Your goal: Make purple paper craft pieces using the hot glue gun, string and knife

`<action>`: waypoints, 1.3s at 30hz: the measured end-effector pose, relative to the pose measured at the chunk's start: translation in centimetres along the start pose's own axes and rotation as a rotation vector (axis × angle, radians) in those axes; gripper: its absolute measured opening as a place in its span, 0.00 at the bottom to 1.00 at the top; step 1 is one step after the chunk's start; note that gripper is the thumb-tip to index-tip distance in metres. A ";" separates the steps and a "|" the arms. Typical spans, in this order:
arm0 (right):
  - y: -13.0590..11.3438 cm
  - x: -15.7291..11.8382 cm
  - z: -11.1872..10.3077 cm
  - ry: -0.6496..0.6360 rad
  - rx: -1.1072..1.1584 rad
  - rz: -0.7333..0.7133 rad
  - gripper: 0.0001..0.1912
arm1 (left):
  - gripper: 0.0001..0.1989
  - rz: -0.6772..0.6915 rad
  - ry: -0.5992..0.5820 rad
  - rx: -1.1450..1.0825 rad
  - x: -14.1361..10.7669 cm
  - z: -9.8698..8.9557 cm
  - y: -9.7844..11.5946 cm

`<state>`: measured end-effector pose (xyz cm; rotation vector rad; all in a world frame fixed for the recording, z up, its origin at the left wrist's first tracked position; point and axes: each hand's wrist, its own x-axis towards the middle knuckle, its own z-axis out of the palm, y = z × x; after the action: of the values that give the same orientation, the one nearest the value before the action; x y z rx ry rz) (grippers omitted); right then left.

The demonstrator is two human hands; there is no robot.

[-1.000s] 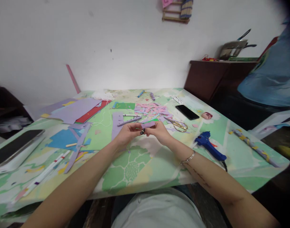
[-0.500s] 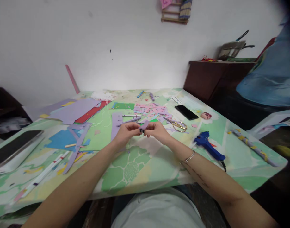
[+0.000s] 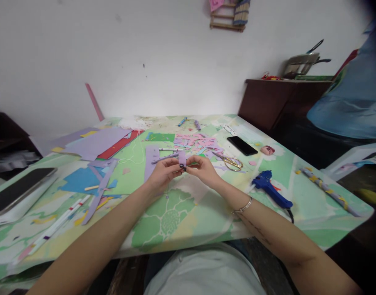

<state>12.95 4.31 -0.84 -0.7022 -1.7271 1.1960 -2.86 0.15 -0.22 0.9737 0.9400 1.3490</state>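
Note:
My left hand (image 3: pixel 163 173) and my right hand (image 3: pixel 203 170) meet above the middle of the table, fingertips together. Between them they pinch a small purple paper piece (image 3: pixel 182 157), which stands up from the fingers. Just beyond my left hand are a purple sheet (image 3: pixel 151 162) and a grey-purple pen-like item (image 3: pixel 165 158). Gold-handled scissors (image 3: pixel 233 164) lie to the right of my right hand. Pink paper scraps (image 3: pixel 195 141) are spread behind both hands.
A blue glue gun (image 3: pixel 272 189), a black phone (image 3: pixel 242 145) and a decorated stick (image 3: pixel 327 190) lie on the right. On the left are purple sheets (image 3: pixel 98 143), blue paper (image 3: pixel 80 180), white pens (image 3: pixel 60 225) and another phone (image 3: pixel 20 190).
The purple piece has turned from slanting right to nearly upright and shifted slightly left. My fingertips have moved closer together.

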 end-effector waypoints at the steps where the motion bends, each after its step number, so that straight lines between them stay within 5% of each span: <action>1: 0.1 0.0 0.0 0.004 0.003 -0.007 0.09 | 0.10 0.005 0.002 0.005 0.0 0.0 0.0; 14: 0.2 -0.1 0.2 -0.082 0.172 0.049 0.10 | 0.09 0.054 0.004 0.071 -0.1 0.3 0.0; 32: 0.8 0.2 -0.2 -0.016 -0.133 0.000 0.09 | 0.08 0.082 -0.064 0.127 -0.3 0.0 -0.1; 39: 0.3 0.1 -0.5 -0.047 -0.197 0.018 0.10 | 0.09 0.157 -0.043 0.341 0.1 -0.4 -0.3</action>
<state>13.38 4.70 -1.01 -0.8138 -1.8990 1.0709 -3.15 0.29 -0.58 1.3543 1.1007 1.3153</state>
